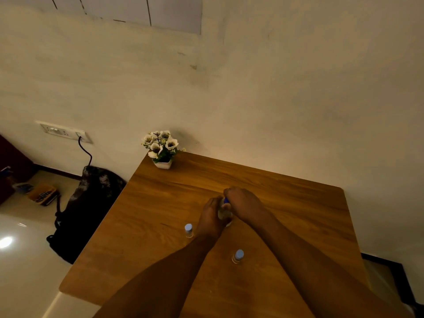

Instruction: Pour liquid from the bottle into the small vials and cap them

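Wooden table (160, 214) holds two capped vials (188, 230), apart, nearer the person, while the left hand (212, 218) wraps the clear bottle (223, 212) to steady it and the right hand (243, 203) pinches its blue cap (226, 200), probably twisting it.

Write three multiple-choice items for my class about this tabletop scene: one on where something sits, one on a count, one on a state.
1. Where is the flower pot?
A. far left corner of the table
B. near right corner
C. on the floor

2. How many capped vials stand apart from the hands?
A. none
B. two
C. five

3. What are the hands doing?
A. resting flat
B. both closed around one small container
C. holding the backpack

Key: 1 A, the pot sits at the corner by the wall. 2 B, one vial and another vial stand alone. 3 B, the left hand and right hand meet on the container.
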